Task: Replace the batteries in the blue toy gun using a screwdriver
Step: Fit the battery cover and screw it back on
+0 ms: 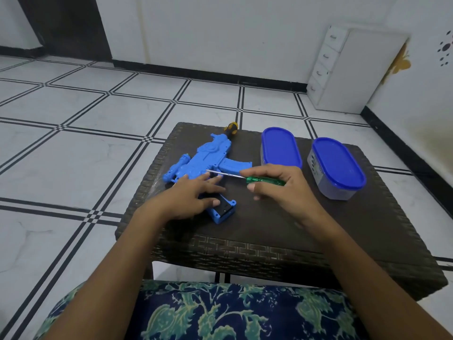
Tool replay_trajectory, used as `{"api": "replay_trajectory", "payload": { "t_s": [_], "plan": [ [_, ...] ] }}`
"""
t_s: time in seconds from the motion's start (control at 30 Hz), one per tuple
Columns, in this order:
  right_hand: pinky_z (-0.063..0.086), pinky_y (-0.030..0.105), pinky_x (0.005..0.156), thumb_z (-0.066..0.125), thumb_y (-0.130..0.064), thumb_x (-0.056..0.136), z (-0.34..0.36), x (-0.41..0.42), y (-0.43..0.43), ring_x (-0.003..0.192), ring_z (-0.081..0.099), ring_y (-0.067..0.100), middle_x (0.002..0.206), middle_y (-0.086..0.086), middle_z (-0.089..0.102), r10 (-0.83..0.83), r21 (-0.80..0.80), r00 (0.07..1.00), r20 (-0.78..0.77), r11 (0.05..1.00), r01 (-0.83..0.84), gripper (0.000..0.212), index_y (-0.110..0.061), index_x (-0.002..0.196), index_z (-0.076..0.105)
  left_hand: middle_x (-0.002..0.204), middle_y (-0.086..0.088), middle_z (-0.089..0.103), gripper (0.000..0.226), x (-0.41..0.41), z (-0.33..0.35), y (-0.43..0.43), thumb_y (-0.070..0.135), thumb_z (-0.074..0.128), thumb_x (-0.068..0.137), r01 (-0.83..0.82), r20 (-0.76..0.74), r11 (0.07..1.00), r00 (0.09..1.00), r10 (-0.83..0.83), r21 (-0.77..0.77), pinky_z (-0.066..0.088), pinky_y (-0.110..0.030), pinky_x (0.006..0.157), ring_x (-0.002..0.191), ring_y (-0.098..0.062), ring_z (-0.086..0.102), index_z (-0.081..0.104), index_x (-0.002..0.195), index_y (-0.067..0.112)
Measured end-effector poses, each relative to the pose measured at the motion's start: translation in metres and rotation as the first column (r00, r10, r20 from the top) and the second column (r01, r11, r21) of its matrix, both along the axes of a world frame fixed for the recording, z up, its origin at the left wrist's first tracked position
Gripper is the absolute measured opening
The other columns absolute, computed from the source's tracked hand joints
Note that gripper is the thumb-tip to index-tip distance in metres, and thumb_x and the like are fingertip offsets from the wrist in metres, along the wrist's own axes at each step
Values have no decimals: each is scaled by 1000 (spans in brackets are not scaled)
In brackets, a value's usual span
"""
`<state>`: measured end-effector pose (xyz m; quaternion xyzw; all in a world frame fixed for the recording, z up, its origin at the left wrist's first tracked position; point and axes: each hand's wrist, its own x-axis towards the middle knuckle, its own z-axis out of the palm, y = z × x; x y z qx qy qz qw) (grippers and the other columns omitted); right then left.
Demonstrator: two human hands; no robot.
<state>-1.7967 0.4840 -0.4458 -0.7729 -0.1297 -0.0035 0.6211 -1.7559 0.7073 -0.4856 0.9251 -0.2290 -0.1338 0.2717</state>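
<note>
The blue toy gun lies flat on the dark woven table, its orange-black muzzle pointing away. My left hand rests on the gun's grip with fingers spread; the grip's end shows a dark opening. My right hand holds a green-handled screwdriver. Its metal shaft points left, the tip hovering over the gun near my left fingertips.
Two oval tubs with blue lids stand at the back right of the table, one nearer the gun, the other further right. A white drawer unit stands on the tiled floor by the wall. My patterned lap fills the bottom.
</note>
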Motion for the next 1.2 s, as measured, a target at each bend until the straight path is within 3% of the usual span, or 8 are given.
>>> {"api": "replay_trajectory", "payload": {
  "t_s": [0.07, 0.23, 0.37, 0.53, 0.67, 0.8, 0.97, 1.2],
  "plan": [
    [51, 18, 57, 65, 6, 86, 0, 2, 2, 62, 62, 11, 98, 6, 73, 4, 52, 999, -40, 999, -2, 25, -12, 100, 75, 155, 22, 22, 39, 0, -1, 2, 30, 53, 97, 20, -26, 1000, 999, -20, -2, -7, -42, 117, 147, -2, 2, 50, 134, 38],
    [43, 22, 46, 72, 1, 82, -1, 2, 3, 47, 48, 15, 63, 7, 56, -122, 113, 992, 29, 986, 118, 12, 0, 93, 67, 155, 22, 22, 42, 3, -1, 7, 30, 59, 93, 41, -78, 998, 996, -45, -51, -8, -41, 117, 146, 1, 2, 51, 134, 39],
    [44, 24, 50, 72, -1, 81, -1, 4, 3, 51, 48, 18, 70, 7, 64, -145, 214, 989, -12, 966, 145, 7, 3, 87, 70, 154, 23, 23, 42, 4, -1, 8, 30, 60, 93, 45, -85, 997, 995, -49, -58, -9, -40, 116, 146, 1, 3, 51, 133, 38],
    [44, 28, 55, 62, -14, 93, -5, 3, 11, 52, 50, 17, 70, 31, 57, -174, 55, 981, 86, 984, 170, 17, -3, 83, 69, 154, 22, 25, 42, 4, -2, 7, 29, 62, 91, 29, -99, 997, 994, -37, -76, -6, -44, 119, 146, 0, 5, 53, 131, 38],
    [48, 24, 58, 59, -18, 96, -7, 0, 16, 57, 54, 6, 79, 11, 67, -175, 29, 979, 104, 985, 173, 16, -17, 83, 68, 154, 21, 27, 41, 5, -3, 7, 29, 63, 91, 22, -90, 997, 995, -29, -76, -6, -44, 119, 146, -1, 6, 55, 130, 37],
    [46, 30, 60, 58, -19, 96, -8, 0, 18, 56, 53, 11, 84, 25, 64, -146, 32, 981, 127, 989, 144, 15, -12, 85, 66, 154, 20, 27, 41, 5, -2, 7, 28, 63, 91, 18, -95, 997, 995, -25, -80, -2, -48, 120, 146, -1, 7, 55, 130, 37],
    [47, 27, 58, 58, -20, 96, -9, -1, 21, 54, 53, 13, 79, -1, 67, -115, -7, 986, 123, 993, 117, 14, -14, 86, 66, 154, 20, 26, 41, 5, -1, 7, 28, 62, 91, 20, -97, 997, 995, -27, -79, -2, -48, 120, 146, -1, 7, 55, 131, 36],
    [46, 30, 58, 58, -21, 96, -8, -1, 21, 54, 54, 14, 82, 24, 63, -131, -35, 977, 170, 990, 139, 16, -11, 86, 66, 155, 19, 26, 41, 5, 0, 7, 27, 62, 91, 24, -97, 997, 995, -31, -75, -5, -47, 120, 147, -3, 7, 54, 131, 36]
  ]
}}
